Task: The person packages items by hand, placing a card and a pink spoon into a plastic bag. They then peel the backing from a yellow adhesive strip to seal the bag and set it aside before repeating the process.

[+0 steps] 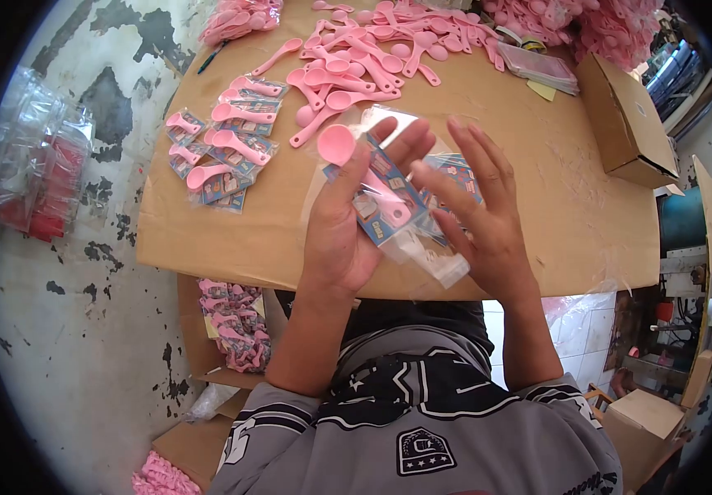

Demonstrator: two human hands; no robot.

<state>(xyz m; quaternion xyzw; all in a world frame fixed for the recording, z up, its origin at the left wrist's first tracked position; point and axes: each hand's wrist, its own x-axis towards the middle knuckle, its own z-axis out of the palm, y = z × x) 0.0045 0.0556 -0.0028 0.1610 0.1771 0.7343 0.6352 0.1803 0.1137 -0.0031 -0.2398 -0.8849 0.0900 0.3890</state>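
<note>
My left hand (341, 227) is closed on a pink measuring spoon (337, 145) and a blue printed card (372, 224), with its thumb against the spoon. The spoon's bowl points up and left, its holed handle lying across the card. A clear plastic bag (434, 262) hangs below them, close to my right hand (492, 210). That hand is held up beside the bag, fingers spread and apart. Behind it, partly hidden, more blue cards (457, 175) lie on the cardboard-covered table (570, 223).
Several bagged spoons (239, 145) lie at the table's left. Loose pink spoons (360, 62) are heaped at the back. An open cardboard box (624, 124) and a clear plastic case (537, 68) stand at the right. Below the table's left edge, a carton (193, 330) holds packed spoons (236, 330).
</note>
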